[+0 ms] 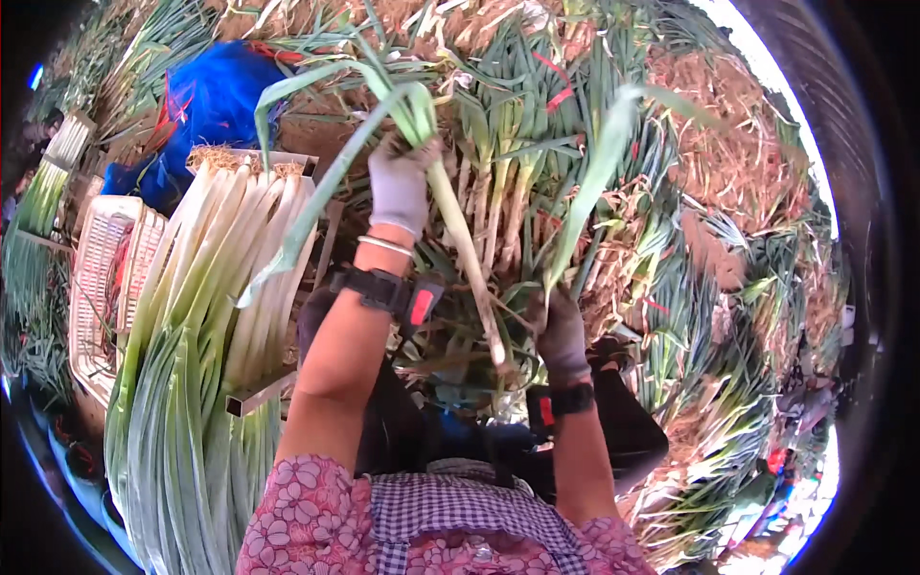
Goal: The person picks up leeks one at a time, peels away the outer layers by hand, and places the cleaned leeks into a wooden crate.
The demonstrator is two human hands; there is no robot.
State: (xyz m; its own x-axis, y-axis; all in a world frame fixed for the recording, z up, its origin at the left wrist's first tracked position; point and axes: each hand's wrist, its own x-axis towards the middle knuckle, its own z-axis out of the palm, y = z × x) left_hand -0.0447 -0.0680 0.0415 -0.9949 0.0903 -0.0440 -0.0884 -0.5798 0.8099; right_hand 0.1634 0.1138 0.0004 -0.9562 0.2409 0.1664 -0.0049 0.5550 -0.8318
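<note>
In front of me a long green onion (460, 240) hangs at a slant, root end down. My left hand (401, 177), in a pale glove, is closed round it where the white stalk turns into green leaves, which fold over to the left. My right hand (561, 331), in a darker-looking glove, is closed on the lower end of a loose green leaf (599, 182) that stands up and bends to the right. That leaf is apart from the onion in my left hand. Beside my left forearm lies a large bundle of cleaned green onions (206, 278), roots at the far end.
The bundle rests on a metal frame (261, 394). Left of it stands a pale plastic basket (93, 278), with a blue mesh bag (216, 101) behind. More unpeeled onions (508, 182) lie ahead, and leaf litter (714, 144) covers the ground at right.
</note>
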